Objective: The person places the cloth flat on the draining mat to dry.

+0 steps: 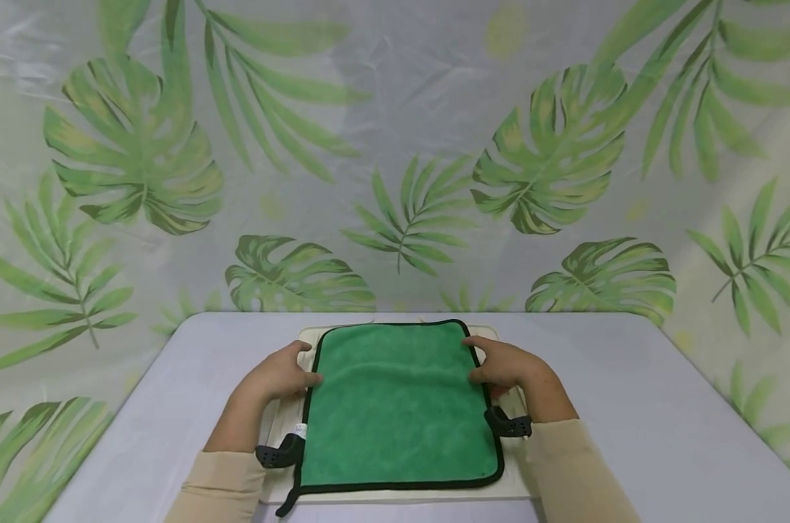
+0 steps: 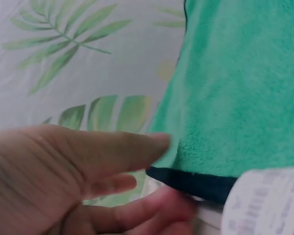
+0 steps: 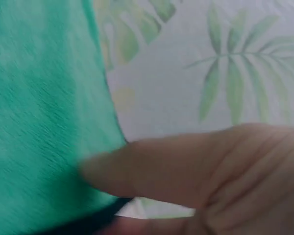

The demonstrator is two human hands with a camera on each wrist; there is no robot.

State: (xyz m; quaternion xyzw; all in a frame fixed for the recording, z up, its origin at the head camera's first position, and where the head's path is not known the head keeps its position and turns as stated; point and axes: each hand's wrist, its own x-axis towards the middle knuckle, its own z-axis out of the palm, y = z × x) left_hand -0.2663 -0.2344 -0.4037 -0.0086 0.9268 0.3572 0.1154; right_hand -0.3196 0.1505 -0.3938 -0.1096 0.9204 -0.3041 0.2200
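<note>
A green towel (image 1: 395, 414) with a black edging spreads between both hands in the head view. At its left edge my left hand (image 1: 284, 372) pinches the cloth, thumb (image 2: 152, 147) on top and other fingers underneath. My right hand (image 1: 507, 365) grips the right edge the same way, with its thumb (image 3: 112, 171) pressed on the green pile. A white label (image 2: 267, 203) hangs at the left edge. Beneath the towel lies a cream board or tray (image 1: 519, 465), mostly hidden by the cloth.
All of this is on a white table (image 1: 630, 407). Behind it hangs a pale curtain (image 1: 428, 109) printed with green leaves. Something small and red (image 1: 498, 391) shows under my right hand. Dark straps (image 1: 280, 452) circle both wrists.
</note>
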